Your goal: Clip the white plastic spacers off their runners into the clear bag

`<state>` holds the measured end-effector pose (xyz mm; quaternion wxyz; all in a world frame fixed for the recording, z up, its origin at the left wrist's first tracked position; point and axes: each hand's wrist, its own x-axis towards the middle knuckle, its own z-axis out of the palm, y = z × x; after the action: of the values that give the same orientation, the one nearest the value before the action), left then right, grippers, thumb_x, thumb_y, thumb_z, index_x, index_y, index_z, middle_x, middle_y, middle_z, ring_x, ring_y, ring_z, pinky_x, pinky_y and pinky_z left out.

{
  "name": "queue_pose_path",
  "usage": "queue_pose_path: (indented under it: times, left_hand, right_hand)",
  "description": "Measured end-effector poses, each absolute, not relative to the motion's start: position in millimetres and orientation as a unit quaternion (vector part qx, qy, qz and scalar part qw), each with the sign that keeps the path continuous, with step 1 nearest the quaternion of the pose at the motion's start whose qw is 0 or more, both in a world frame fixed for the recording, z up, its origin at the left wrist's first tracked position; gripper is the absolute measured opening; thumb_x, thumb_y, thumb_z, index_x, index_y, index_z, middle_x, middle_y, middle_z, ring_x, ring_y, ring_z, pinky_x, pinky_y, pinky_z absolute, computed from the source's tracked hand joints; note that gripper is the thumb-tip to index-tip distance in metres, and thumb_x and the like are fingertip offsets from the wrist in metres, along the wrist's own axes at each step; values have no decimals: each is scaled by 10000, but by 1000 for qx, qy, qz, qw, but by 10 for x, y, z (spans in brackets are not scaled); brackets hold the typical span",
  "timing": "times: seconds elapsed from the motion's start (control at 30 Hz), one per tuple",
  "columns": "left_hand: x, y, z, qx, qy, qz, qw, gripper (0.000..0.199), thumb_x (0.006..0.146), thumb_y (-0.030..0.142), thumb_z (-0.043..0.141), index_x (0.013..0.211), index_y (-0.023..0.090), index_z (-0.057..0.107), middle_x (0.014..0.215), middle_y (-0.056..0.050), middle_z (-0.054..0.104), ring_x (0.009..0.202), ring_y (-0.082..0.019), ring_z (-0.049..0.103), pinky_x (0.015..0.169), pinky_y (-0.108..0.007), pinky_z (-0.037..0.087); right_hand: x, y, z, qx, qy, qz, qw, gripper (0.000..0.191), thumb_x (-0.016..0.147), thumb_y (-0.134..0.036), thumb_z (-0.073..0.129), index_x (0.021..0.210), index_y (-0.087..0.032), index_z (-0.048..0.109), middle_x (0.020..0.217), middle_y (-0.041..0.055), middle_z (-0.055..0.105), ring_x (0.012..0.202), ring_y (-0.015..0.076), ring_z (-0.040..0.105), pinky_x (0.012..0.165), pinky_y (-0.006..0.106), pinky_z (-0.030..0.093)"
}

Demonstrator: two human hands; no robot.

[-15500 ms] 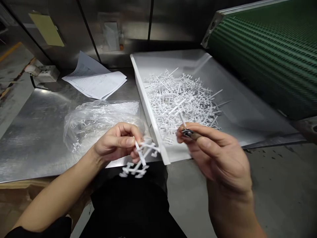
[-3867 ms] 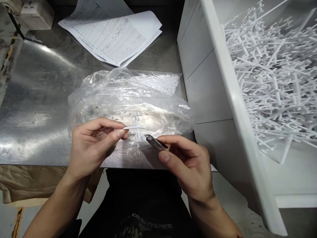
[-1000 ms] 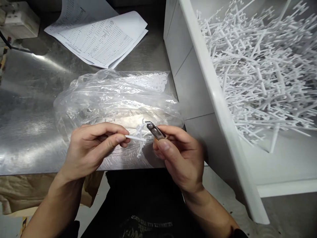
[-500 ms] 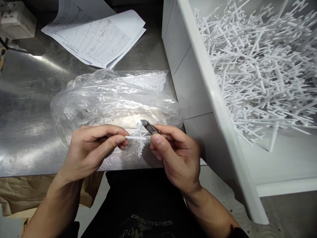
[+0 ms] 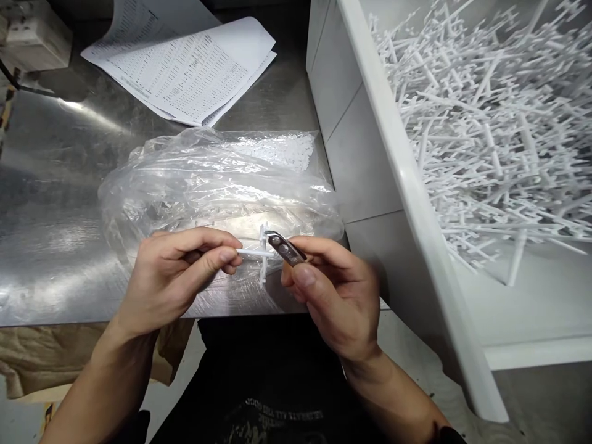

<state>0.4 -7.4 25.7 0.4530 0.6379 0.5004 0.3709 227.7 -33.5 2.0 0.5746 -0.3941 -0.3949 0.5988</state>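
pinching with the left hand (image 5: pixel 169 277), in a narrow grip between thumb and forefinger, the stem of one white plastic piece (image 5: pixel 263 256), and holding this piece in the air over the near edge of the clear bag (image 5: pixel 217 185). gripping with the right hand (image 5: pixel 340 296), closed around it at the near right corner of the bag, a small metal clipper (image 5: pixel 283 248). pointing the tip of the clipper up and leftward, to the upper part of the crossbar of the piece, without being able to tell if really touching or only overlapping there. seeing the bag lying crumpled on a metal table (image 5: pixel 55 216), and tiny white bits (image 5: pixel 282 151) showing through its far right part. finding behind the bag some printed sheets (image 5: pixel 194 68), partly curling up, and, farther to the left behind it, a pale box (image 5: pixel 39 37). noticing just to the right of the bag a white bin (image 5: pixel 365 148), containing a big tangled heap of similar white pieces (image 5: pixel 499 135). noticing also brown paper (image 5: pixel 69 357), lying in front of the bag and to its left, lower than the table, and, straight in front of it, black clothing (image 5: pixel 268 370) with pale lettering.
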Motion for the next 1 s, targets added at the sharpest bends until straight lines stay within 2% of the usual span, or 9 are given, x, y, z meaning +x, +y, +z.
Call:
queue_pose_path:
  times: [0.23,0.67,1.0]
  left_hand:
    - [-10,-78,250,661,498,364,427,93,1029,227,820,1078,284,876,935,14,865,769,-121,826,699,-150,664]
    - [2,-79,260,662,491,371,428,88,1041,220,807,1068,276,868,913,20,863,755,-108,824,678,-133,652]
    - [23,-78,273,672,488,369,418,82,1033,223,816,1048,280,873,899,20,862,731,-117,815,662,-166,660]
  right_hand:
    - [2270,-336,21,-399,-400,594,573,150,1006,-269,860,1155,-277,870,723,-30,738,538,74,557,526,200,488]
    - [2276,-347,25,-410,-388,597,571,165,1001,-310,871,1163,-331,893,711,-36,737,534,64,556,531,174,490]
    - [2275,-346,47,-420,-393,590,567,187,981,-231,860,1147,-310,891,708,-39,740,531,68,561,519,179,485]
